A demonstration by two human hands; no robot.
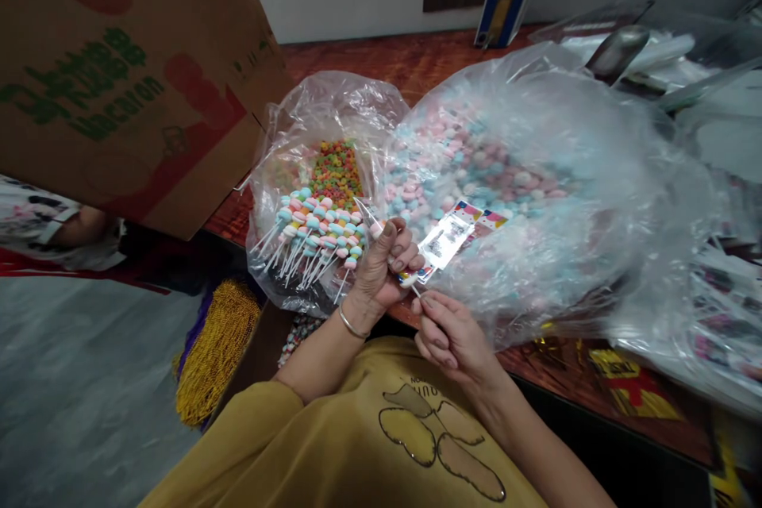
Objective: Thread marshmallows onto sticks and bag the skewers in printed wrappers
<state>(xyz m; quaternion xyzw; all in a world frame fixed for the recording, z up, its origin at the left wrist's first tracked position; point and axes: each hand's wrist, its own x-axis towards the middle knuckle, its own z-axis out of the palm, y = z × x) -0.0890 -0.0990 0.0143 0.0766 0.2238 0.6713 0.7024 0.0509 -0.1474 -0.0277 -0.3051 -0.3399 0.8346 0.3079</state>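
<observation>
My left hand (386,262), with a bangle at the wrist, is closed around a clear plastic wrapper (365,211) whose pointed end sticks up past the thumb. Below its fingers shows the white end of a candy, and a thin white stick (415,290) runs from it. My right hand (449,333) pinches that stick between thumb and fingertips. Most of the candy is hidden by the left fingers. Just beyond the left hand is a printed packet (444,244) on a large clear bag (601,230) of pastel candies. To the left lie several pastel candy sticks (321,230).
Orange and green small candies (336,171) lie in another clear bag. A cardboard box (131,87) stands at left, with gold tassel-like strands (220,357) below. A blue box (509,1) stands by the wall, and a metal scoop (617,51) lies at back right.
</observation>
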